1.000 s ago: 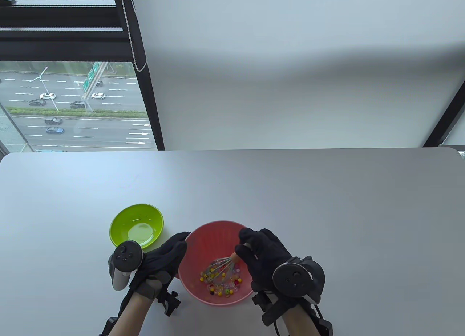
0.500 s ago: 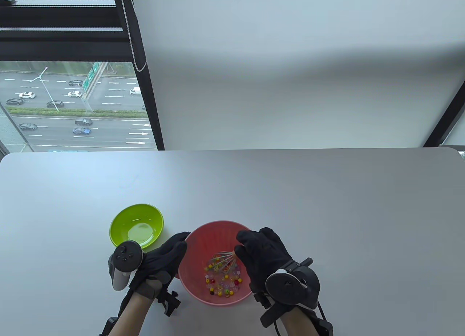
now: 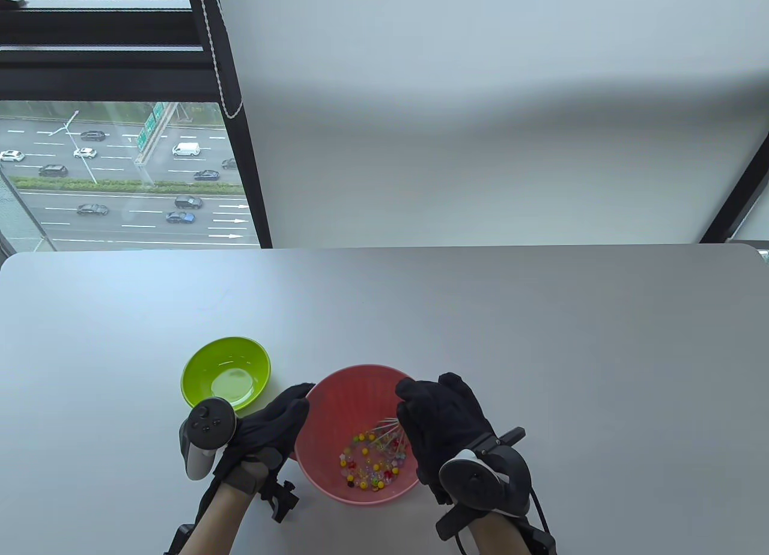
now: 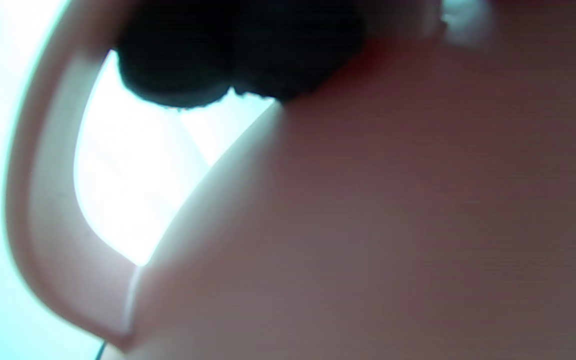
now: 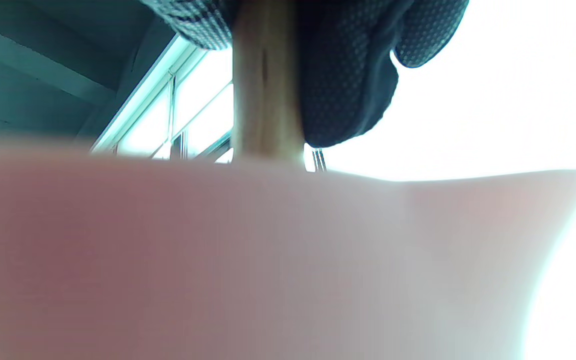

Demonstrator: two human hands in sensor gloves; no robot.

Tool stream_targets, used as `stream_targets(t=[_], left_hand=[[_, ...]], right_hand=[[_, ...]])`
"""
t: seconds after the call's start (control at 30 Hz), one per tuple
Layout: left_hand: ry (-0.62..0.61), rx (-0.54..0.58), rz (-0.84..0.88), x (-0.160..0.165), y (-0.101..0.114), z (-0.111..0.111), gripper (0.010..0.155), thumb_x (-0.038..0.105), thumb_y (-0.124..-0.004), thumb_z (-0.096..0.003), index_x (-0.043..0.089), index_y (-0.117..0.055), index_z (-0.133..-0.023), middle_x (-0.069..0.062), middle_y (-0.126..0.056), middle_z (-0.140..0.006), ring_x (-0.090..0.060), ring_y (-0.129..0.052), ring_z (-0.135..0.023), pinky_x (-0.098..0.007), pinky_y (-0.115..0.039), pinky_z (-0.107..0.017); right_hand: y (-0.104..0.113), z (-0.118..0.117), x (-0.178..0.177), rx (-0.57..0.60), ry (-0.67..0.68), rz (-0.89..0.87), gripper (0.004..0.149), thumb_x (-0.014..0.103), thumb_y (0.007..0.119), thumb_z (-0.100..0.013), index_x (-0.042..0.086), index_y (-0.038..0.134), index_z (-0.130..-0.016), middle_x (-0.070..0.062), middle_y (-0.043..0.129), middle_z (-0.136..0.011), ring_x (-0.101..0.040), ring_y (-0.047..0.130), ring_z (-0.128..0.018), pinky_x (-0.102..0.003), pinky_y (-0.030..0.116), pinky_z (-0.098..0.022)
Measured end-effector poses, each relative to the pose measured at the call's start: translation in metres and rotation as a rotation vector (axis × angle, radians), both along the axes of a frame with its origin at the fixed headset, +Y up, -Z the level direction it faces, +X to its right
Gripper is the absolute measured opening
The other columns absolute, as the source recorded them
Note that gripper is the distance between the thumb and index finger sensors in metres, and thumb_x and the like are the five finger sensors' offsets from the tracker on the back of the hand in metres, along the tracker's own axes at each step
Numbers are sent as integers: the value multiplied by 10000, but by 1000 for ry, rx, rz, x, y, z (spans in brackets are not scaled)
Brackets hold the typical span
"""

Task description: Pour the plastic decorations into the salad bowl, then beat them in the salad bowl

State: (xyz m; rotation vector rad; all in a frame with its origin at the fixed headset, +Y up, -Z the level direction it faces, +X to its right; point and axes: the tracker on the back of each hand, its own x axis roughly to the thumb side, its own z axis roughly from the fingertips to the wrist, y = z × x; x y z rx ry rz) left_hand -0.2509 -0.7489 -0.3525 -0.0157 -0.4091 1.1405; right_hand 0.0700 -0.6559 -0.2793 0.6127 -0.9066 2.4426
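Pink plastic makes up the round salad bowl (image 3: 336, 393), which sits on the pale grey worktop (image 3: 480, 315) near its near edge, a little left of centre. Small plastic decorations (image 3: 369, 462), beads in yellow, red, green and clear tones, lie scattered over the bowl's bottom, mostly toward its near side. A wire whisk with a wooden handle (image 3: 387, 430) reaches into the bowl from the right, its thin metal loops over the far right part of the bead pile. The right hand (image 3: 441, 423), in a black sensor glove, has its fingers curled round the whisk's handle above the bowl's right rim; in the right wrist view the wooden handle (image 5: 263, 100) drops between the dotted glove fingers (image 5: 348, 90) and passes behind the blurred pink rim (image 5: 268, 240). The left hand (image 3: 270, 429), also gloved in black, lies against the outside of the bowl's left wall, fingertips reaching up to the rim; the left wrist view shows dark fingertips (image 4: 238, 55) at the bowl's pink edge (image 4: 368, 200), too blurred to tell how firmly they grasp it. A lime green plastic bowl (image 3: 201, 363) stands just left of and slightly farther than the pink one, apart from it. Beyond the worktop, a window (image 3: 114, 170) at far left looks down on a road with cars.
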Motion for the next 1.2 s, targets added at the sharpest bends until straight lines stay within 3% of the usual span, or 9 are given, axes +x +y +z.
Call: stream_targets(t=[0.5,0.7,0.9,1.0,1.2], left_hand=[[0,0,0,0,0,0,674,607,-584,-570,105,-730,-997,-5,-933,-412,-283,-946,-409,-578,-649,-684],[0,0,0,0,0,0,673,606,-584,-571,106,-730,-997,-5,-933,-412,-283,-946,-410,-577,-649,-684],[0,0,0,0,0,0,674,606,-584,-571,104,-730,-997,-5,-933,-412,-282,-946,-409,-579,-649,-684],[0,0,0,0,0,0,673,606,-583,-571,106,-729,-997,-5,-933,-413,-282,-947,-409,-578,-648,-685],[0,0,0,0,0,0,675,606,-583,-571,105,-729,-997,-5,-933,-412,-283,-946,-410,-577,-649,-685]], right_hand=[[-2,-2,2,-90,91,-119,420,480,652,-596,342,585,-987,93,847,-799,-167,967,-478,-470,645,-725],[-4,-6,-1,-153,141,-143,468,505,740,-567,353,593,-984,95,848,-846,-163,1003,-524,-467,650,-731],[-6,-9,-6,-214,199,-106,627,476,874,-505,346,539,-1020,91,790,-926,-163,1009,-630,-477,640,-745],[-4,-8,-7,-204,204,-71,704,434,915,-489,343,499,-1050,79,744,-971,-167,996,-692,-480,630,-753],[-3,-3,-10,-112,126,-17,659,415,863,-528,371,478,-1061,68,721,-1001,-174,959,-751,-488,598,-767]])
